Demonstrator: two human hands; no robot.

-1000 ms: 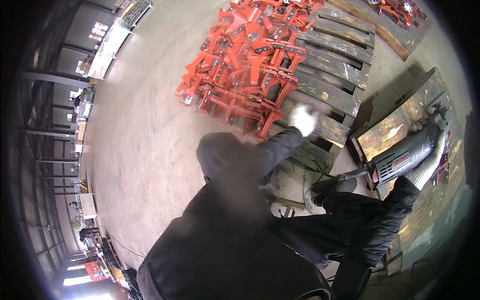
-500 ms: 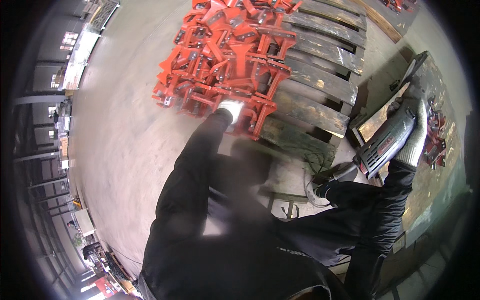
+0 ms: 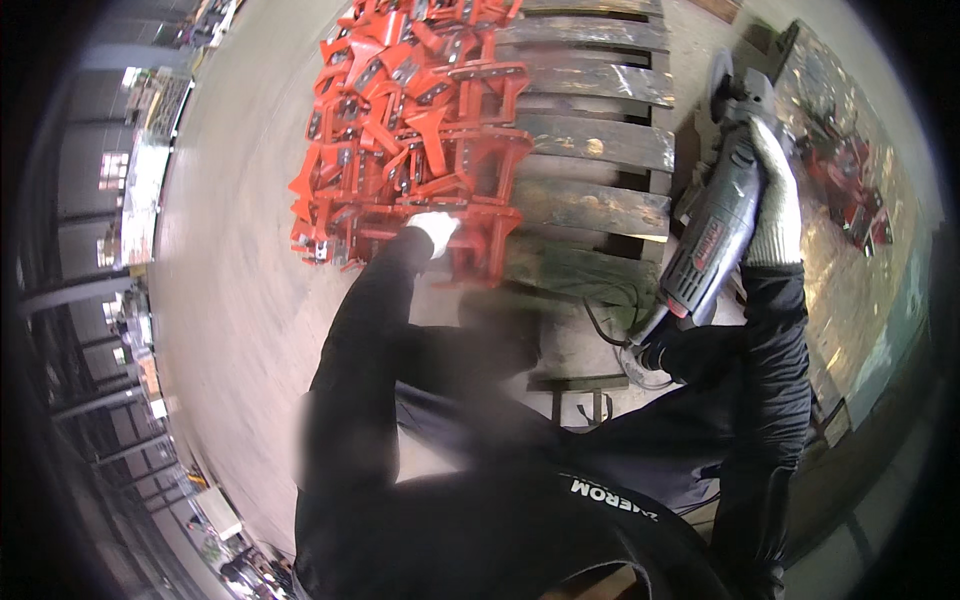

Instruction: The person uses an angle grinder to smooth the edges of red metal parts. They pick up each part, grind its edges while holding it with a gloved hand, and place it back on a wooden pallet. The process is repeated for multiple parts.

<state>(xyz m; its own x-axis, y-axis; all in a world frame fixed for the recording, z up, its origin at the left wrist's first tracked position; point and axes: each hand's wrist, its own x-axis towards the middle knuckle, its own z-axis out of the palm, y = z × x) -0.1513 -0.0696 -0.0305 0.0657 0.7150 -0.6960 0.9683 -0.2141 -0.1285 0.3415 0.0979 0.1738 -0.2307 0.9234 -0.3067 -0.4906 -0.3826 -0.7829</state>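
Note:
My left hand (image 3: 436,230), in a white glove, is closed on a red metal part at the near edge of a heap of red metal parts (image 3: 430,130). Its fingertips are hard to make out against the red. My right hand (image 3: 778,195), also gloved in white, is wrapped round the body of a grey and black angle grinder (image 3: 712,225). The grinder's head and disc point away from me, and its cord end faces my knee. It is held up beside the workbench, apart from the heap.
A worn wooden pallet (image 3: 590,140) lies under and to the right of the heap. On my right stands a scuffed workbench (image 3: 840,330) with several dark red metal pieces (image 3: 850,190) on it. A black cord (image 3: 597,318) loops near my shoe (image 3: 648,372). Concrete floor (image 3: 235,270) stretches to the left.
The grinder has swung left and up, away from the bench, and its disc now shows clearly. The heap and pallet sit further left in the view. My left hand stays at the heap's near edge.

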